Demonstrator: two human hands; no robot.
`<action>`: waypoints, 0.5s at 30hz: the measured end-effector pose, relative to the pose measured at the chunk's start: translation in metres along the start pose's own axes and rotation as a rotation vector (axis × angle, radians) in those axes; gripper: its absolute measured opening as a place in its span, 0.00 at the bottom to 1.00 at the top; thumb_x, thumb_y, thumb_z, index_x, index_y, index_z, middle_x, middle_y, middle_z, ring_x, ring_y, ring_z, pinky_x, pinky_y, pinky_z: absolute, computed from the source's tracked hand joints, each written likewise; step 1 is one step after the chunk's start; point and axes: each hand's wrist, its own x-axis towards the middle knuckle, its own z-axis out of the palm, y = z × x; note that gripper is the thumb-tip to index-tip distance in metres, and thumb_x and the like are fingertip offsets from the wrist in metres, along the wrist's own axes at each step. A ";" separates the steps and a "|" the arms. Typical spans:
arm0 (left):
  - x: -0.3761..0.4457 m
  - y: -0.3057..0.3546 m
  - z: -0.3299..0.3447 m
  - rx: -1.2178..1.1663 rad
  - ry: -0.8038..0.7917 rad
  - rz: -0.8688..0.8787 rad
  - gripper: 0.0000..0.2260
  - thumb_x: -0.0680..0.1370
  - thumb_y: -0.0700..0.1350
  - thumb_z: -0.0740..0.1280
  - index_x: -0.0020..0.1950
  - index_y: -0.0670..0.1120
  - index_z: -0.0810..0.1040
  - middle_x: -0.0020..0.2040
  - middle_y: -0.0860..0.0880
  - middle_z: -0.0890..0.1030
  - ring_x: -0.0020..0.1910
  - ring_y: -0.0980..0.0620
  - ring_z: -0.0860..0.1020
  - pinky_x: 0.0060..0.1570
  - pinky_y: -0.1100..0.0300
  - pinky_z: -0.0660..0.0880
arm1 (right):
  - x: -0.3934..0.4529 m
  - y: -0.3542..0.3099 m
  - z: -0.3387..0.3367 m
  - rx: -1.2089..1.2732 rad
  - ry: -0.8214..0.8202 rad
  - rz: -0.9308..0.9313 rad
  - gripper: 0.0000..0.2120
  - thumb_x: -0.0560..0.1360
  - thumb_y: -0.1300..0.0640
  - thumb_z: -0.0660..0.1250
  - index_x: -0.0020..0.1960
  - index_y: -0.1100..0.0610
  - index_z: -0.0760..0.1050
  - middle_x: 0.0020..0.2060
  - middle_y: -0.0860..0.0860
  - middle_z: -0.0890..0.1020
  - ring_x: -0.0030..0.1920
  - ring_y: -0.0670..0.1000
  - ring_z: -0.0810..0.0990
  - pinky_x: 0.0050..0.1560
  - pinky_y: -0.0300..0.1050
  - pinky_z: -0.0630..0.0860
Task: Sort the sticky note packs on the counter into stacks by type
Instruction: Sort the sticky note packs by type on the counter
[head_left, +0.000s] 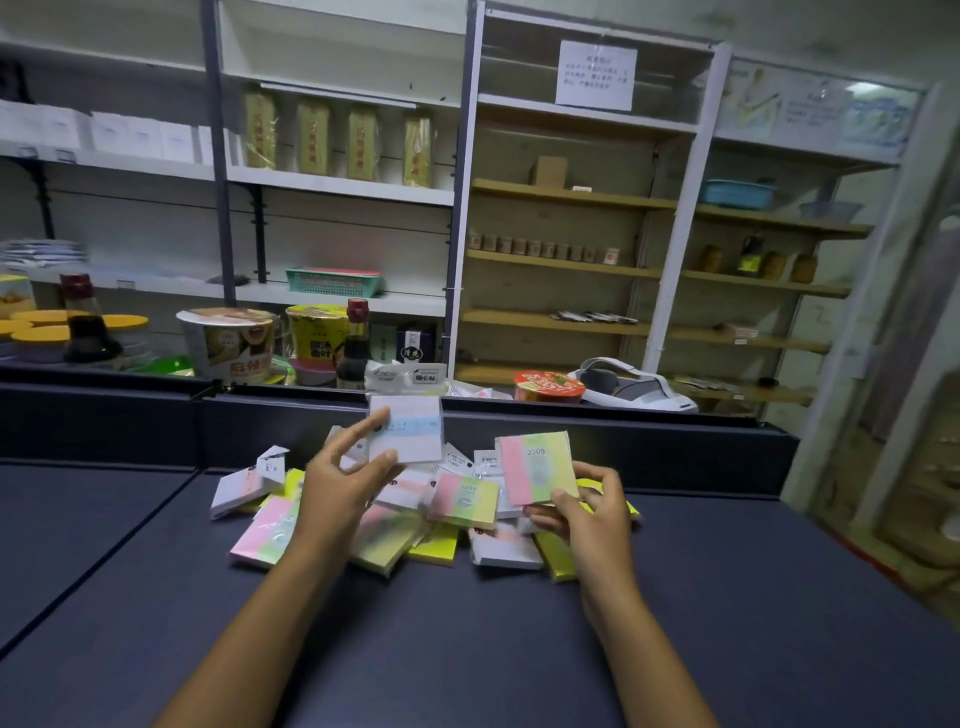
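A loose pile of sticky note packs (462, 501) lies on the dark counter (467, 649) near its back wall: white packs, pink-green-yellow striped packs and plain yellow ones, overlapping. My left hand (343, 478) pinches a white pack with a blue band (408, 431) and holds it upright above the pile. My right hand (587, 506) pinches a pink-green-yellow pack marked 2209 (537, 467) by its lower edge, tilted up over the pile's right side.
A raised dark ledge (623, 431) runs behind the pile. Beyond it stand noodle cups (234, 343), a soy sauce bottle (356, 348), a red bowl (548, 387) and a white device (628, 384). Shelving fills the background. A seam (104, 561) splits the counter at left.
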 end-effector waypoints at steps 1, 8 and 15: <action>-0.008 0.003 -0.005 -0.010 -0.002 -0.002 0.20 0.77 0.34 0.69 0.62 0.55 0.81 0.63 0.42 0.80 0.54 0.43 0.84 0.55 0.52 0.81 | -0.009 -0.001 0.000 0.045 0.010 0.002 0.12 0.79 0.72 0.61 0.56 0.57 0.71 0.50 0.61 0.83 0.38 0.59 0.86 0.35 0.44 0.83; -0.090 0.041 -0.070 0.037 0.079 0.080 0.22 0.73 0.40 0.74 0.64 0.57 0.80 0.59 0.54 0.83 0.56 0.48 0.83 0.55 0.54 0.81 | -0.083 -0.003 0.022 0.177 0.024 -0.023 0.15 0.78 0.70 0.66 0.56 0.53 0.75 0.44 0.53 0.88 0.41 0.54 0.87 0.37 0.41 0.83; -0.168 0.087 -0.152 0.028 0.202 0.065 0.22 0.68 0.44 0.74 0.62 0.56 0.81 0.58 0.54 0.84 0.56 0.48 0.84 0.51 0.59 0.81 | -0.167 -0.014 0.076 0.178 -0.044 0.010 0.12 0.77 0.68 0.68 0.53 0.52 0.76 0.44 0.53 0.88 0.44 0.52 0.87 0.37 0.38 0.82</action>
